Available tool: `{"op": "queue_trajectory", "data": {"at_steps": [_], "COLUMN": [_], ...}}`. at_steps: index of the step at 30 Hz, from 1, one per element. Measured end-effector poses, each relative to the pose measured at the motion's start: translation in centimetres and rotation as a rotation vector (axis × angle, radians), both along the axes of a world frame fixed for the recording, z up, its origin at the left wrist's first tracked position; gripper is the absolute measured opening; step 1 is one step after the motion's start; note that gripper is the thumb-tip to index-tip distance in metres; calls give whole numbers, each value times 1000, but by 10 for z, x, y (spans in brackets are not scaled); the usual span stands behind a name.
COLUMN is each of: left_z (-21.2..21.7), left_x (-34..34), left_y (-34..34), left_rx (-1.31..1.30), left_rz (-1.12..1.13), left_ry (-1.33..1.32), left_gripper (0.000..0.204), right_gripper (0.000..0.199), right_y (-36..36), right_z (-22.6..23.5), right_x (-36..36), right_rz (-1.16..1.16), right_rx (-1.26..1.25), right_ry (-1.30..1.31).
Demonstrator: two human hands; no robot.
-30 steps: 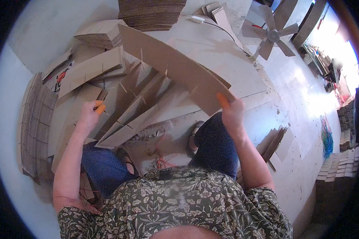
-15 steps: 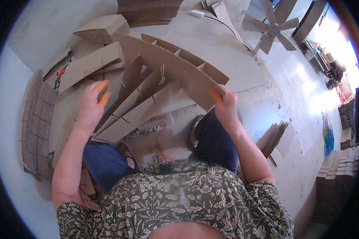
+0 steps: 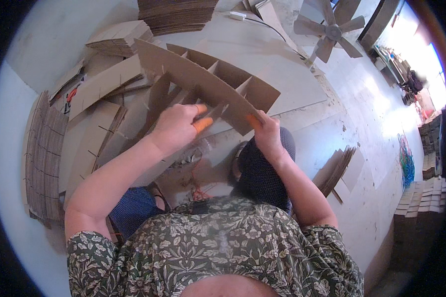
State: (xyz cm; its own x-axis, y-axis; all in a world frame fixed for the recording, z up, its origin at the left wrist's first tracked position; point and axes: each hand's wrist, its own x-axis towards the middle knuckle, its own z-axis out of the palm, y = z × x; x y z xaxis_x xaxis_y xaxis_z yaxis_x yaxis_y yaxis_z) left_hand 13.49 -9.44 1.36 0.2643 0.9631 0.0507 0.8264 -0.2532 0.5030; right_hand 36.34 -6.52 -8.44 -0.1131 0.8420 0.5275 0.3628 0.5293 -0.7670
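A cardboard divider [image 3: 183, 67] stands tilted in front of me, with a long brown front panel, a second panel behind it and short cross strips between them. My right hand [image 3: 268, 132] pinches the panel's near right end. My left hand [image 3: 178, 126] is closed at the near side of the panel, its fingers round a cardboard strip [image 3: 217, 113] that is blurred and partly hidden. Orange covers sit on fingertips of both hands. Left of the left hand, slotted cardboard strips [image 3: 104, 131] lie on the work surface.
Stacks of cardboard stand at the left [image 3: 47, 158] and at the back [image 3: 177, 17]. A fan [image 3: 332, 32] is at the far right, with a cable [image 3: 272, 30] nearby. Right of my knee leans a small cardboard pile [image 3: 338, 171]. Red-handled tools [image 3: 72, 94] lie at the left.
My left hand has moved right, from beside the slotted strips to the near side of the divider panel. My right hand still grips the panel end and has shifted slightly left.
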Motion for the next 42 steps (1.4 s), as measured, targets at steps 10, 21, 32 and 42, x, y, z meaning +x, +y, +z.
{"op": "queue_trajectory", "data": {"at_steps": [10,21,32,42], "left_z": [-31,-35,-25,-29], "left_x": [-36,-43,-92,-97], "left_y": [48,58,95,106], "left_rx": [23,-19,37,37], "left_rz": [130,88,351,312], "left_ry": [267,186,353,270], "left_gripper": [27,29,23,18], "right_gripper": [55,63,60,61], "right_y": [-9,-12,-6,0], "right_z": [40,55,58,70], "right_x": [9,13,16,12], "right_rz": [120,202,179,202], "right_rx": [204,32,-33,14], "right_ry": [-454,-572,-651,-816]}}
